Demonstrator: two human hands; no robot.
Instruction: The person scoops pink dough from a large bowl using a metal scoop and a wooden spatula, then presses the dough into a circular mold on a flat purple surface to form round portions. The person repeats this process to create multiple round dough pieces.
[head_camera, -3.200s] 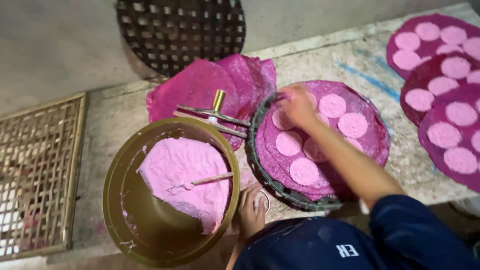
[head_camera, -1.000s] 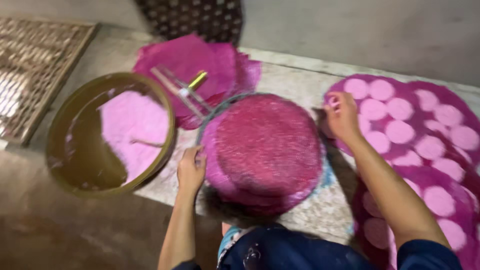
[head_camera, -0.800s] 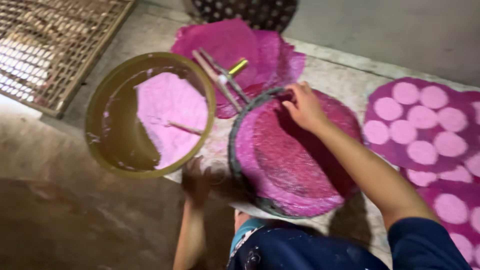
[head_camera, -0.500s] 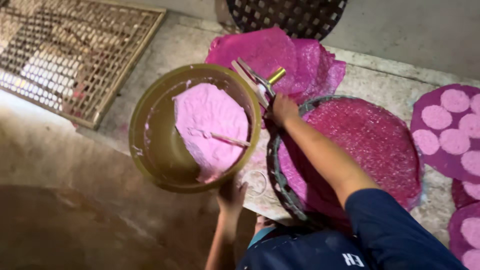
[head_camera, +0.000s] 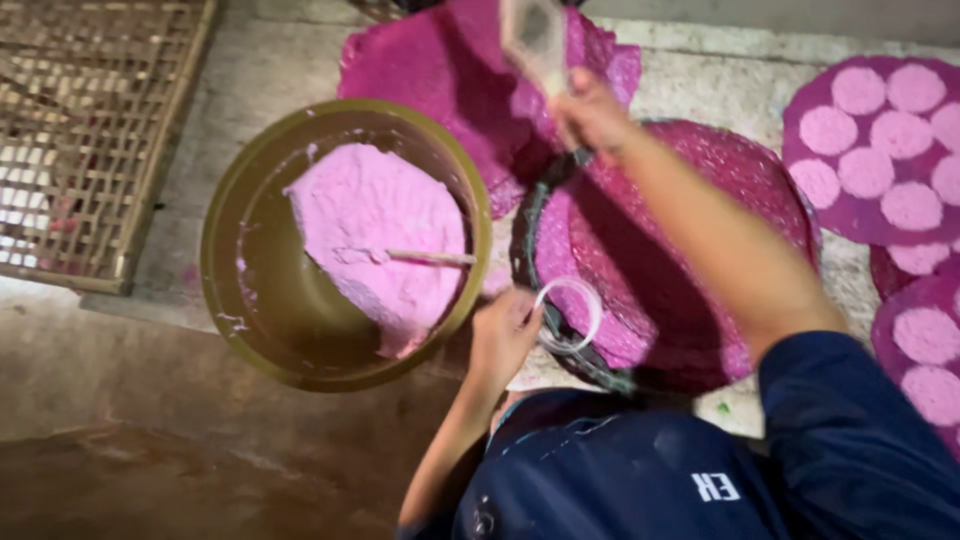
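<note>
Left grip (head_camera: 505, 335) around clear ring (head_camera: 567, 315) (beside pink tray (head_camera: 690, 250)).

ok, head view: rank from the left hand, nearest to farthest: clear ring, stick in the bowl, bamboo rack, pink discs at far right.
1. Clear ring: in the left hand itself, over the round tray's near rim.
2. Stick: just up-left, lying in the bowl's pink paste.
3. Pink discs: far right, on magenta mats.
4. Bamboo rack: far left.
Discs and rack are close to call.
</note>
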